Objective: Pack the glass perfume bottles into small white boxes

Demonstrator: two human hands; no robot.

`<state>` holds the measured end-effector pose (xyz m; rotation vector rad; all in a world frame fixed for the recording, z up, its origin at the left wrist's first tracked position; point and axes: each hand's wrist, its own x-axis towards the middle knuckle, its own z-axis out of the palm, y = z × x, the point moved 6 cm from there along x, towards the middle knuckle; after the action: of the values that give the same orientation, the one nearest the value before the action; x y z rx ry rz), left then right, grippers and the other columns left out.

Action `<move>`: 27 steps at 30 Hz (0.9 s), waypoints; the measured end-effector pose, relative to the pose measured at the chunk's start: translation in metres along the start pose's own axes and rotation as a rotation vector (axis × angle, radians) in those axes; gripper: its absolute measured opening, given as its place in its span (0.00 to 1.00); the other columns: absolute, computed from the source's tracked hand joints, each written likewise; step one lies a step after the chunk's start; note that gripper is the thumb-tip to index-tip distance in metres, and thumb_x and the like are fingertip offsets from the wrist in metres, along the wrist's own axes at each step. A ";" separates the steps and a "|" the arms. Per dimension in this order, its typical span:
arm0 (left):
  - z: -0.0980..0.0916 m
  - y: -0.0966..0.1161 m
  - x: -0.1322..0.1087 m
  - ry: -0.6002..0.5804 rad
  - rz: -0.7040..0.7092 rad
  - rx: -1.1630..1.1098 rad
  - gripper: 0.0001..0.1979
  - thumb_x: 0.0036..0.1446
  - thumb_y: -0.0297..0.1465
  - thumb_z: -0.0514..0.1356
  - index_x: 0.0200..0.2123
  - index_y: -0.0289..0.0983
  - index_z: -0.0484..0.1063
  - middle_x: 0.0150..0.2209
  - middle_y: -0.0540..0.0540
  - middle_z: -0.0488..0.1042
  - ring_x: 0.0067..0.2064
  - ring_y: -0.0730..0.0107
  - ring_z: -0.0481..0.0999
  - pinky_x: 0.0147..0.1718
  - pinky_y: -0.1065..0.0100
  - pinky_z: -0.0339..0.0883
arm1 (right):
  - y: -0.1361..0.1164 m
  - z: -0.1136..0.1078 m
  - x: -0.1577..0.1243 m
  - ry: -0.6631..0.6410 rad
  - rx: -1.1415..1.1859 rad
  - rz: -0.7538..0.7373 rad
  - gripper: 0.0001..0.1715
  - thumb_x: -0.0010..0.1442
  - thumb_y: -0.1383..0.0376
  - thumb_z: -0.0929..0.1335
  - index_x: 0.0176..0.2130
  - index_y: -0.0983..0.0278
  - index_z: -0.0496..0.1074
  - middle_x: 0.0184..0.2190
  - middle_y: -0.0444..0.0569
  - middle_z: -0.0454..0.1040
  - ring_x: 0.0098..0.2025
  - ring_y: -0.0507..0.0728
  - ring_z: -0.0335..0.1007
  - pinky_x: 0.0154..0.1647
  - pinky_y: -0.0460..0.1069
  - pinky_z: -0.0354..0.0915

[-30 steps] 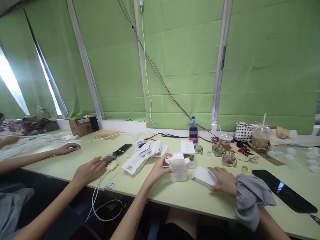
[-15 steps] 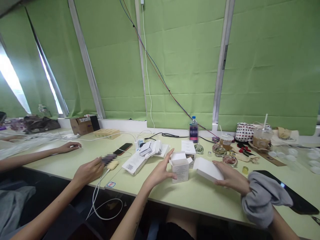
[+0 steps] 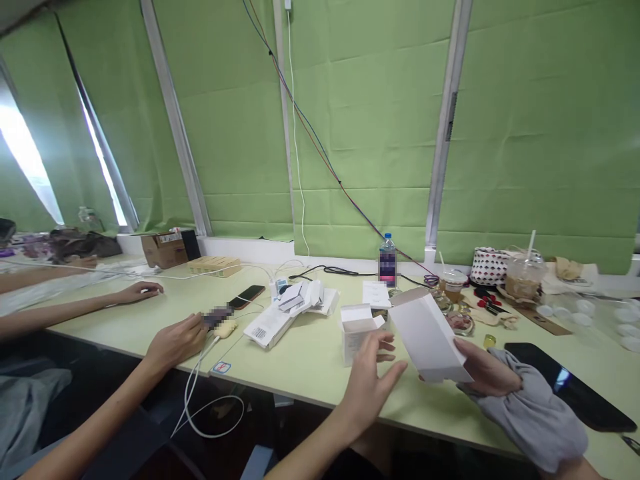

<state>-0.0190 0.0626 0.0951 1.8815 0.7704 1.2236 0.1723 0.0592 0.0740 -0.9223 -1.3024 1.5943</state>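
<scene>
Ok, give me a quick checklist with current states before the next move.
1. Right hand has the held box: ok, gripped at its lower end, tilted.
2. Left hand free: ok, open, nothing seen in it.
3. Standing box upright, top open: ok.
4. Left hand off the standing box: cannot tell, it overlaps it in view.
5. Standing box's inside: cannot tell, hidden.
6. Co-worker's nearest hand apart from both boxes: ok.

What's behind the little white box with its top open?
Behind the open box there's another white box, with a bottle farther back. Most of that other box's front is covered, so I can't see it.
</scene>
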 end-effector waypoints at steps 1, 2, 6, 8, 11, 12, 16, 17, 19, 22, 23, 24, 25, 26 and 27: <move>0.005 -0.009 0.000 -0.013 -0.069 -0.059 0.20 0.57 0.40 0.60 0.51 0.40 0.65 0.48 0.41 0.69 0.48 0.60 0.72 0.46 0.60 0.70 | 0.001 -0.002 0.001 0.031 -0.001 0.009 0.38 0.45 0.37 0.67 0.42 0.63 0.76 0.37 0.56 0.80 0.40 0.67 0.76 0.47 0.59 0.66; 0.010 -0.018 0.001 -0.038 -0.135 -0.114 0.23 0.56 0.41 0.60 0.53 0.39 0.64 0.49 0.40 0.70 0.47 0.59 0.73 0.46 0.59 0.70 | 0.002 -0.003 0.002 0.055 -0.005 0.016 0.37 0.45 0.38 0.67 0.42 0.62 0.76 0.37 0.55 0.80 0.40 0.67 0.76 0.47 0.58 0.66; 0.027 -0.030 0.011 -0.188 -0.187 -0.359 0.29 0.55 0.41 0.62 0.57 0.36 0.62 0.52 0.37 0.71 0.53 0.55 0.71 0.54 0.56 0.64 | 0.005 -0.004 0.005 0.025 -0.005 0.047 0.35 0.48 0.40 0.68 0.43 0.62 0.77 0.38 0.53 0.80 0.43 0.67 0.75 0.46 0.57 0.66; 0.034 -0.024 0.014 -0.251 -0.132 -0.455 0.27 0.57 0.41 0.61 0.56 0.36 0.64 0.53 0.38 0.71 0.56 0.54 0.69 0.57 0.56 0.60 | 0.005 -0.004 0.004 -0.001 -0.023 0.050 0.36 0.49 0.41 0.67 0.48 0.61 0.75 0.43 0.53 0.78 0.45 0.67 0.73 0.45 0.57 0.67; 0.042 -0.017 0.013 -0.253 -0.144 -0.471 0.28 0.56 0.41 0.62 0.57 0.37 0.63 0.55 0.39 0.71 0.55 0.52 0.70 0.55 0.54 0.62 | -0.001 -0.005 -0.002 -0.045 -0.138 0.013 0.37 0.51 0.45 0.69 0.57 0.55 0.68 0.52 0.51 0.73 0.52 0.67 0.69 0.46 0.56 0.66; 0.044 -0.017 0.011 -0.242 -0.164 -0.458 0.30 0.54 0.41 0.63 0.58 0.38 0.62 0.55 0.39 0.70 0.55 0.52 0.71 0.54 0.53 0.63 | -0.004 -0.004 -0.004 -0.069 -0.203 -0.009 0.39 0.51 0.47 0.71 0.59 0.54 0.65 0.54 0.51 0.71 0.55 0.66 0.66 0.49 0.56 0.65; 0.049 -0.012 0.004 -0.224 -0.189 -0.464 0.41 0.47 0.40 0.68 0.61 0.42 0.55 0.58 0.37 0.67 0.57 0.49 0.68 0.53 0.52 0.65 | -0.016 0.010 -0.011 -0.195 -0.423 -0.073 0.51 0.47 0.56 0.76 0.64 0.53 0.55 0.59 0.52 0.65 0.63 0.65 0.54 0.57 0.58 0.58; 0.048 -0.012 0.003 -0.203 -0.183 -0.456 0.43 0.46 0.39 0.69 0.62 0.42 0.53 0.59 0.37 0.65 0.59 0.50 0.66 0.53 0.53 0.65 | -0.017 0.014 -0.011 -0.212 -0.447 -0.086 0.52 0.47 0.56 0.76 0.65 0.53 0.53 0.61 0.52 0.62 0.64 0.65 0.52 0.58 0.58 0.57; 0.043 -0.011 0.001 -0.134 -0.156 -0.398 0.46 0.47 0.37 0.69 0.64 0.43 0.48 0.61 0.38 0.61 0.61 0.51 0.63 0.56 0.53 0.62 | -0.017 0.019 -0.009 -0.245 -0.488 -0.108 0.53 0.48 0.56 0.75 0.66 0.52 0.50 0.66 0.50 0.52 0.66 0.63 0.46 0.60 0.56 0.55; 0.035 -0.007 0.000 -0.059 -0.065 -0.236 0.50 0.47 0.35 0.68 0.66 0.42 0.42 0.63 0.38 0.57 0.62 0.52 0.60 0.59 0.52 0.57 | -0.014 0.024 -0.005 -0.314 -0.535 -0.116 0.58 0.48 0.52 0.75 0.67 0.53 0.44 0.69 0.48 0.39 0.68 0.63 0.40 0.62 0.56 0.52; 0.034 -0.006 -0.001 -0.058 -0.027 -0.167 0.50 0.46 0.34 0.68 0.66 0.41 0.41 0.64 0.38 0.56 0.62 0.51 0.59 0.60 0.52 0.56 | -0.014 0.026 -0.005 -0.328 -0.538 -0.115 0.59 0.48 0.49 0.74 0.67 0.54 0.42 0.70 0.48 0.37 0.68 0.63 0.40 0.62 0.56 0.52; 0.032 -0.005 -0.001 -0.064 0.009 -0.090 0.51 0.45 0.33 0.69 0.66 0.41 0.41 0.64 0.38 0.56 0.62 0.50 0.59 0.60 0.51 0.56 | -0.015 0.027 -0.006 -0.329 -0.533 -0.108 0.58 0.50 0.46 0.72 0.67 0.54 0.41 0.70 0.48 0.37 0.68 0.64 0.42 0.62 0.56 0.52; 0.031 -0.004 -0.002 -0.077 0.045 -0.009 0.52 0.44 0.33 0.69 0.67 0.41 0.41 0.64 0.38 0.56 0.62 0.49 0.59 0.60 0.50 0.56 | -0.016 0.028 -0.007 -0.319 -0.522 -0.094 0.56 0.53 0.42 0.68 0.68 0.54 0.39 0.70 0.49 0.37 0.67 0.64 0.45 0.61 0.57 0.54; 0.031 -0.003 -0.003 -0.095 0.084 0.068 0.53 0.43 0.32 0.69 0.67 0.41 0.40 0.63 0.39 0.57 0.62 0.49 0.59 0.60 0.50 0.56 | -0.017 0.029 -0.009 -0.308 -0.510 -0.075 0.52 0.56 0.40 0.63 0.68 0.54 0.37 0.70 0.49 0.37 0.65 0.64 0.50 0.59 0.57 0.57; 0.031 -0.001 -0.005 -0.118 0.130 0.140 0.54 0.43 0.30 0.68 0.67 0.41 0.39 0.63 0.38 0.58 0.62 0.48 0.59 0.59 0.49 0.57 | -0.019 0.031 -0.011 -0.294 -0.501 -0.054 0.49 0.59 0.39 0.59 0.68 0.54 0.36 0.70 0.49 0.37 0.63 0.65 0.55 0.57 0.58 0.61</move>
<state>0.0078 0.0515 0.0837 2.1264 0.6954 1.1503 0.1506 0.0392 0.0985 -0.9566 -1.9748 1.4218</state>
